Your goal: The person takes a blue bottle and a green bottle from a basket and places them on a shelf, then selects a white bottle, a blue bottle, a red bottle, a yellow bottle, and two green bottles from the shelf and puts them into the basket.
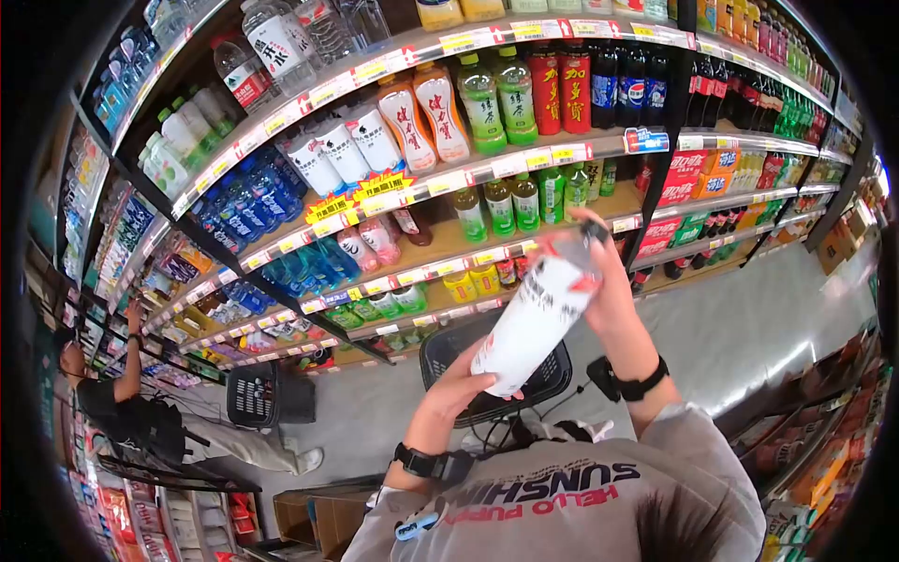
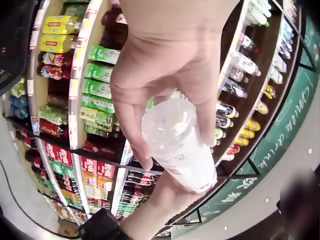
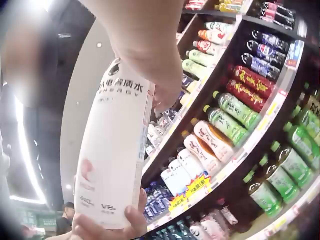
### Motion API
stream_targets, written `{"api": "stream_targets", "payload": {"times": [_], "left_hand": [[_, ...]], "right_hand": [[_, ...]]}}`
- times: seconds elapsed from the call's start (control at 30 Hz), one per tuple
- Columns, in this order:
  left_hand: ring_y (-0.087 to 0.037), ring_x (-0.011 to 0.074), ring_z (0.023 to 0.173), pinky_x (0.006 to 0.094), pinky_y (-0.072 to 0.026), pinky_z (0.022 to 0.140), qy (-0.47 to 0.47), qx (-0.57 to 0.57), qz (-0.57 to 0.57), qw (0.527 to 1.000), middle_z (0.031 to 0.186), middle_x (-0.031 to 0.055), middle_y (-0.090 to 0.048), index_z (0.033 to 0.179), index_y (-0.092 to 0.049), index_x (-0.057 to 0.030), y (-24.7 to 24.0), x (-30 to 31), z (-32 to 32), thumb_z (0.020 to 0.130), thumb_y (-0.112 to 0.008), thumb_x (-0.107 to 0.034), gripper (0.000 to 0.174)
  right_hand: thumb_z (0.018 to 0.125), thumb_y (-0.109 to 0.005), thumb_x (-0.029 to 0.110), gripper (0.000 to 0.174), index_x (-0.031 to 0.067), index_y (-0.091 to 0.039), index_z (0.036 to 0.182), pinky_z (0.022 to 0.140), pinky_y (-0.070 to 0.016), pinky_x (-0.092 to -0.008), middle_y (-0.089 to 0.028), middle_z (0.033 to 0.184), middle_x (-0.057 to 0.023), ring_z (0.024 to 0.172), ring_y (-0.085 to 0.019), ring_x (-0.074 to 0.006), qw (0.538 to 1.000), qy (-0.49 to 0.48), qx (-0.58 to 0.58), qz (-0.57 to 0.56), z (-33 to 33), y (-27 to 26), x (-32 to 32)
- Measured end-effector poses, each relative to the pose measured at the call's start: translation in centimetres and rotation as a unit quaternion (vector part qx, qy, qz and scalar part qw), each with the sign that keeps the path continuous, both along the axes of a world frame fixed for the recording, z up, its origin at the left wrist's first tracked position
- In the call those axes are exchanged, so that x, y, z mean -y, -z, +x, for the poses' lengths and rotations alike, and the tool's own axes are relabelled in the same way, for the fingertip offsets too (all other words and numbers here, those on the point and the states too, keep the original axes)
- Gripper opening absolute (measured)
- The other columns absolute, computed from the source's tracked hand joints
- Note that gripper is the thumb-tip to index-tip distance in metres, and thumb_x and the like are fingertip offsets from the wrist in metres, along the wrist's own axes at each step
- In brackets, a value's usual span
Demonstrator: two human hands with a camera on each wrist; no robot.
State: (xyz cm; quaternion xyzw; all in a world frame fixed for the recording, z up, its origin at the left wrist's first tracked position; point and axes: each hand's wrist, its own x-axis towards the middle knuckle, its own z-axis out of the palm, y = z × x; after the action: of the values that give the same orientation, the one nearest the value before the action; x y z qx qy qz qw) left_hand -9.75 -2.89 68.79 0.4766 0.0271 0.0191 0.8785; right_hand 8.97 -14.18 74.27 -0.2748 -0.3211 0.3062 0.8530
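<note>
A large white-labelled bottle is held tilted in both hands before the chest. The left hand grips its base end, and the right hand is curled round the dark-capped neck end. In the left wrist view, the left hand spans the clear base of the bottle, fingers on both sides. The right wrist view has the label of the bottle facing the camera, with black lettering; the right hand is at its top and the left hand at its bottom.
Shelves of bottled drinks curve across the front. A black basket stands on the floor beneath the bottle, another basket farther left. At the far left a person in black reaches toward the shelves. Cardboard boxes lie at lower left.
</note>
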Motion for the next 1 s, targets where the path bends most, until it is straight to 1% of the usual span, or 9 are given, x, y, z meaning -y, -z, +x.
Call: {"api": "stream_targets", "payload": {"times": [0.07, 0.2, 0.3, 0.43, 0.5, 0.63, 0.77, 0.8, 1.0], "left_hand": [[-0.046, 0.0175, 0.105, 0.0355, -0.0483, 0.074, -0.033, -0.008, 0.118, 0.992, 0.116, 0.0078, -0.045, 0.128, -0.026, 0.0001, -0.5, -0.1, -0.3, 0.066, -0.068, -0.021, 0.078], [-0.059, 0.0244, 0.07, 0.0312, -0.0502, 0.049, -0.022, 0.017, 0.088, 0.996, 0.101, 0.0212, -0.053, 0.121, -0.033, 0.0042, -3.7, 1.6, -0.9, 0.066, -0.061, -0.04, 0.075], [-0.058, 0.0239, 0.061, 0.0282, -0.0474, 0.04, -0.001, 0.048, 0.037, 0.998, 0.092, 0.0244, -0.054, 0.119, -0.035, 0.0046, -4.2, 1.6, -1.8, 0.065, -0.059, -0.047, 0.079], [-0.058, 0.0241, 0.058, 0.0263, -0.0434, 0.033, 0.07, 0.059, -0.072, 0.993, 0.088, 0.0274, -0.053, 0.119, -0.035, 0.0035, -2.4, 1.5, -2.3, 0.066, -0.056, -0.052, 0.08], [-0.059, 0.0238, 0.064, 0.0255, -0.0444, 0.039, 0.107, 0.07, -0.107, 0.986, 0.092, 0.0238, -0.055, 0.118, -0.036, 0.0037, -1.1, 1.6, -2.5, 0.072, -0.052, -0.049, 0.072], [-0.059, 0.0248, 0.068, 0.0252, -0.0459, 0.044, 0.1, -0.005, -0.087, 0.991, 0.094, 0.0215, -0.056, 0.119, -0.036, 0.0037, 1.1, 2.4, -3.4, 0.08, -0.045, -0.045, 0.063], [-0.049, 0.0211, 0.103, 0.0311, -0.0437, 0.08, 0.027, -0.071, 0.073, 0.994, 0.12, 0.0135, -0.044, 0.127, -0.028, 0.0023, 1.5, 4.0, -4.5, 0.081, -0.052, -0.032, 0.062], [-0.032, 0.0177, 0.118, 0.032, -0.0273, 0.096, 0.076, -0.074, 0.091, 0.99, 0.128, 0.0093, -0.036, 0.13, -0.023, 0.0021, 1.3, 4.1, -4.7, 0.083, -0.053, -0.023, 0.061], [-0.036, 0.0155, 0.113, 0.028, -0.0289, 0.093, 0.164, -0.03, 0.143, 0.976, 0.123, 0.0087, -0.039, 0.129, -0.024, -0.0002, 2.0, 6.1, -4.4, 0.086, -0.049, -0.021, 0.054]], "right_hand": [[0.084, -0.044, 0.035, 0.043, 0.0116, -0.037, 0.119, 0.074, -0.0473, -0.0444, -0.054, 0.099, -0.0172, 0.088, -0.056, -0.0317, 0.996, -0.065, -0.062, 0.012, 0.6, -0.4, -1.9], [0.085, -0.035, 0.046, 0.054, 0.0075, -0.035, 0.123, 0.078, -0.0467, -0.0408, -0.052, 0.108, -0.016, 0.092, -0.055, -0.0298, 0.994, -0.107, -0.031, -0.022, -0.4, -2.5, -2.9], [0.084, -0.03, 0.054, 0.064, 0.0079, -0.029, 0.127, 0.083, -0.0442, -0.0386, -0.047, 0.116, -0.016, 0.098, -0.052, -0.0287, 0.988, -0.127, -0.069, 0.057, -2.9, -2.7, -3.6], [0.059, -0.05, 0.071, 0.094, 0.0144, -0.027, 0.13, 0.086, -0.0413, -0.046, -0.046, 0.116, -0.013, 0.103, -0.049, -0.029, 0.941, -0.303, -0.102, 0.11, -5.4, 0.2, -2.9], [0.055, -0.055, 0.071, 0.095, 0.0047, -0.036, 0.121, 0.09, -0.038, -0.0483, -0.047, 0.115, -0.0136, 0.103, -0.049, -0.03, 0.937, -0.275, -0.191, 0.102, -5.4, 2.7, -2.5], [0.061, -0.06, 0.059, 0.08, 0.0057, -0.04, 0.118, 0.089, -0.0392, -0.0465, -0.051, 0.107, -0.0125, 0.097, -0.052, -0.0287, 0.942, -0.238, -0.219, 0.084, -6.1, 4.5, -0.5], [0.065, -0.052, 0.063, 0.081, 0.0062, -0.038, 0.121, 0.083, -0.0422, -0.0463, -0.052, 0.103, -0.0148, 0.091, -0.053, -0.0299, 0.968, -0.149, -0.2, 0.025, -6.2, 6.9, 2.1], [0.066, -0.049, 0.064, 0.081, 0.0069, -0.037, 0.121, 0.081, -0.0433, -0.0462, -0.052, 0.102, -0.0152, 0.09, -0.054, -0.0301, 0.967, -0.149, -0.208, 0.022, -6.0, 7.7, 2.8], [0.069, -0.036, 0.07, 0.079, 0.0129, -0.036, 0.124, 0.066, -0.0459, -0.0455, -0.054, 0.088, -0.0135, 0.075, -0.055, -0.03, 0.952, -0.125, -0.273, 0.063, -6.7, 8.9, 6.8]]}}
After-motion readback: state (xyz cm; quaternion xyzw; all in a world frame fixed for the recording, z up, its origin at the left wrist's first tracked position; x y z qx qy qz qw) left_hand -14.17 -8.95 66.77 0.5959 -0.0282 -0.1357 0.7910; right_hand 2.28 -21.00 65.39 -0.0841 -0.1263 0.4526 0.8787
